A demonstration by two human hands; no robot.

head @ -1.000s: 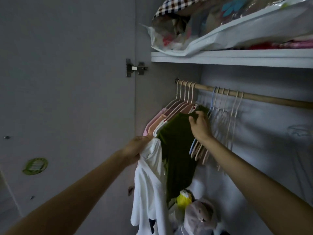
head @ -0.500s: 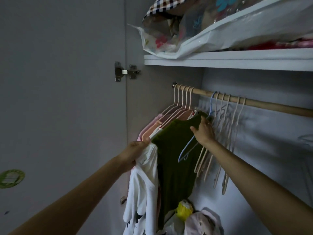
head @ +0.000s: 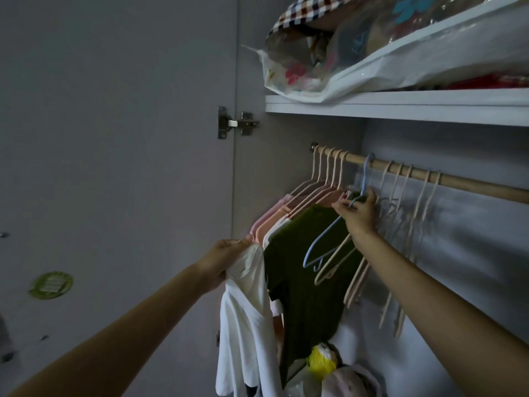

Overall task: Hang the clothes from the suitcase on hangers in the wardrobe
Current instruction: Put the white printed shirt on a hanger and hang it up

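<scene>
My left hand (head: 229,257), left of centre, pinches the white shirt (head: 246,319) by its collar so the rest hangs free and straight below, ready to take a hanger. My right hand (head: 359,212), right of centre, has fingers curled round the neck of the blue hanger (head: 333,229), whose hook sits over the rod (head: 472,183); I judge I grip there so I can lift the hook off cleanly. The blue hanger sits between the clothes already hung at the rod's left end, the green shirt (head: 303,282) nearest, and the bare cream hangers (head: 406,224) to its right. I take it because it is the closest free one. The suitcase is out of frame.
</scene>
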